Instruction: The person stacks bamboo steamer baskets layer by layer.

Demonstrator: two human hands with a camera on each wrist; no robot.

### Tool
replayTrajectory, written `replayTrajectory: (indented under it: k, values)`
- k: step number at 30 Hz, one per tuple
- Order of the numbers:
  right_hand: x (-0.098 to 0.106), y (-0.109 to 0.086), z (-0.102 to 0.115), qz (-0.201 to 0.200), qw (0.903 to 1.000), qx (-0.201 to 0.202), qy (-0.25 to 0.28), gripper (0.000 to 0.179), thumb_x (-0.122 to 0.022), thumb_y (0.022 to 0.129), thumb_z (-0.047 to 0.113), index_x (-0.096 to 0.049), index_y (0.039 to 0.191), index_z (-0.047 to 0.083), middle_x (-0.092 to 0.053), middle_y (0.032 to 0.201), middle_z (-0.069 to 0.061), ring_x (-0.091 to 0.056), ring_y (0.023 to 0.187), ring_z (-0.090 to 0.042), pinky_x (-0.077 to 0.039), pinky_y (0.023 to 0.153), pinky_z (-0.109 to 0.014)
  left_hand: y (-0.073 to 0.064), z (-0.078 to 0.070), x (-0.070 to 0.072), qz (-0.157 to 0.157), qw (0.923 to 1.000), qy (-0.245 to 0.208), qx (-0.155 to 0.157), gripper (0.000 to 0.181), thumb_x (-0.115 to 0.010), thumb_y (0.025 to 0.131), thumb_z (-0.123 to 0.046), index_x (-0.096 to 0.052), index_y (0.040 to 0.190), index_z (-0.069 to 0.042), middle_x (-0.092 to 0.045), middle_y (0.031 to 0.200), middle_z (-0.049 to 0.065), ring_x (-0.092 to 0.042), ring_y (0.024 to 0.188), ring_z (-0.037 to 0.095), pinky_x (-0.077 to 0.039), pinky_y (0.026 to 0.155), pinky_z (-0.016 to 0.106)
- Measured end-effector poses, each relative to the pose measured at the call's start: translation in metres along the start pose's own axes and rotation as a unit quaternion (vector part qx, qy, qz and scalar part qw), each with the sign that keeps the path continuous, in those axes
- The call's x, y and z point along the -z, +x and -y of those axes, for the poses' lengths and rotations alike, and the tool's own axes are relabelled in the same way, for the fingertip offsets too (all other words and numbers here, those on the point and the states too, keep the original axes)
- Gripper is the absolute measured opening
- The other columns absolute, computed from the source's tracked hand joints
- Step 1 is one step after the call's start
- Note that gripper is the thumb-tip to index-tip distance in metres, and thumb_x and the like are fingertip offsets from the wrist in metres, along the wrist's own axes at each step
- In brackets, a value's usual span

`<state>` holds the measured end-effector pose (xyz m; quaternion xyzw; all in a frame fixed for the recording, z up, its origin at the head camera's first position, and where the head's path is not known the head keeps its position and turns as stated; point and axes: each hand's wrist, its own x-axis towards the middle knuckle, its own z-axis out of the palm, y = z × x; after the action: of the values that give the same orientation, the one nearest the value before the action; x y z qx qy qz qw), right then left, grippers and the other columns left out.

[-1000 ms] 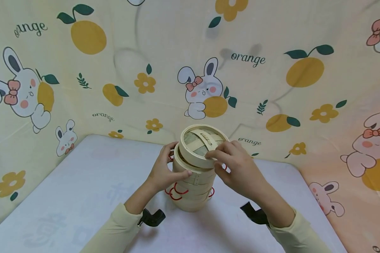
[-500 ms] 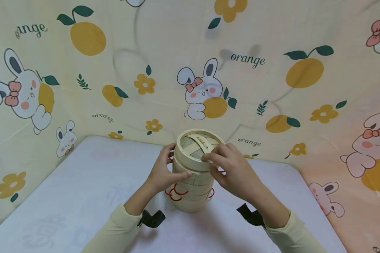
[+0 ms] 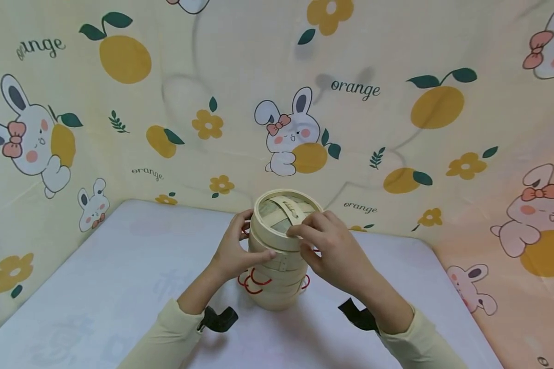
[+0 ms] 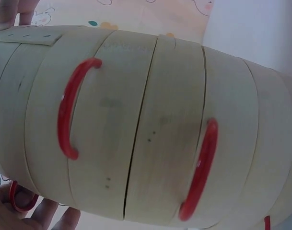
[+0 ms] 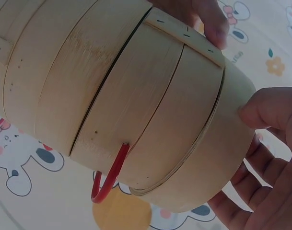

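Observation:
A stack of round bamboo steamer baskets (image 3: 278, 296) stands upright on the table, with red loop handles (image 4: 65, 112) on its sides. Its woven-top lid (image 3: 269, 233) sits level over the uppermost basket and has a bamboo strap across it. My left hand (image 3: 231, 252) grips the upper basket from the left, thumb across the front and fingers round the far side. At the right, my right hand (image 3: 339, 248) pinches the lid's rim, with fingertips over the edge and thumb against the outer wall. In the right wrist view, the lid's side (image 5: 217, 153) lies between thumb and fingers.
The table (image 3: 134, 287) has a pale cloth cover. Behind and beside it hangs a cream curtain (image 3: 240, 61) printed with rabbits and oranges. Black straps (image 3: 219, 319) are on both wrists.
The lid, tilted and raised over the top basket earlier, has come down and left onto it with my right hand. My left hand keeps its grip on the stack.

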<state>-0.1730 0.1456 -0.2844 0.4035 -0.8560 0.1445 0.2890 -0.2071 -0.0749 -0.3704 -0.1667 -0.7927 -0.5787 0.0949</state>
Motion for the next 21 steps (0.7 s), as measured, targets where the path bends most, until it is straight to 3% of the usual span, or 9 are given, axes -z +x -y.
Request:
replayTrajectory:
  k: [21]
  values:
    - [-0.0039, 0.0024, 0.0013, -0.014, 0.9999, 0.004, 0.007, 0.029, -0.065, 0.076, 0.001, -0.071, 0.098, 0.019, -0.058, 0.088, 0.003, -0.047, 0.081, -0.014, -0.042, 0.071, -0.03, -0.0011, -0.0004, 0.0, -0.003, 0.9999, 0.012, -0.002, 0.092, -0.082, 0.07, -0.031, -0.033, 0.146, -0.016, -0.041, 0.142, 0.006, -0.046, 0.124, 0.024, -0.04, 0.102, 0.045]
